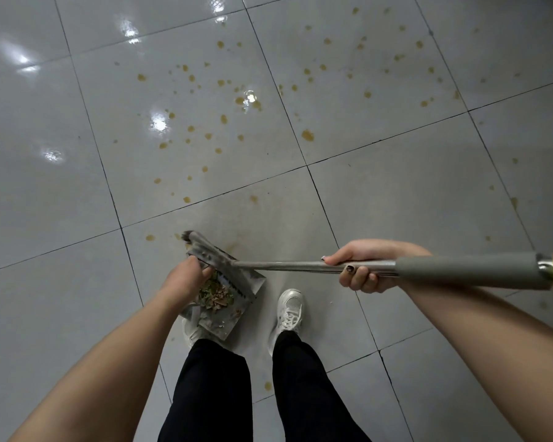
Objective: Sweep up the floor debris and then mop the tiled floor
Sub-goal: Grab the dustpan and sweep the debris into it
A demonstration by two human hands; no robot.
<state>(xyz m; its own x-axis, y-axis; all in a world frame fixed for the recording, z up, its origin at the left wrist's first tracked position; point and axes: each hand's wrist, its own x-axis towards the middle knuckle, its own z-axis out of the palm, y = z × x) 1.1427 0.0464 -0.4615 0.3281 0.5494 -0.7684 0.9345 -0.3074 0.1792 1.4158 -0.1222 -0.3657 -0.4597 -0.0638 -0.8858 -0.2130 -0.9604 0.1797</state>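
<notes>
Steel-handled broom [284, 266] with a grey foam sleeve and a yellow end cap: long axis runs nearly level across the frame, cap at the right edge, grey bristle head [205, 250] pointing left and away from the body. The head sits over the far end of the flat grey dustpan [237, 301], directly in front of the feet. The dustpan's long axis runs diagonally, far end up-left, near end toward the shoes; it holds green and tan scraps [217, 295]. Yellow cap is cut off by the frame edge. Can't tell if the dustpan lies flat on the glossy grey tiled floor [77, 154] or is tilted up. Its left part is hidden under the left forearm, and it covers most of one white sneaker [190, 331]; the other white sneaker [289, 314] is in full view. Hands well apart. Left hand [189, 275] is knuckles-up, fingers curled over the dustpan's far edge just beside the bristles, gripping it; fingertips hidden. Right hand [361, 266] is wrapped round the bare steel tube just short of the foam sleeve, thumb on the near side, arm extended in from the right. Yellow-brown spots [307, 135] are scattered over the tiles ahead. Black trousers [211, 393] at the bottom.
</notes>
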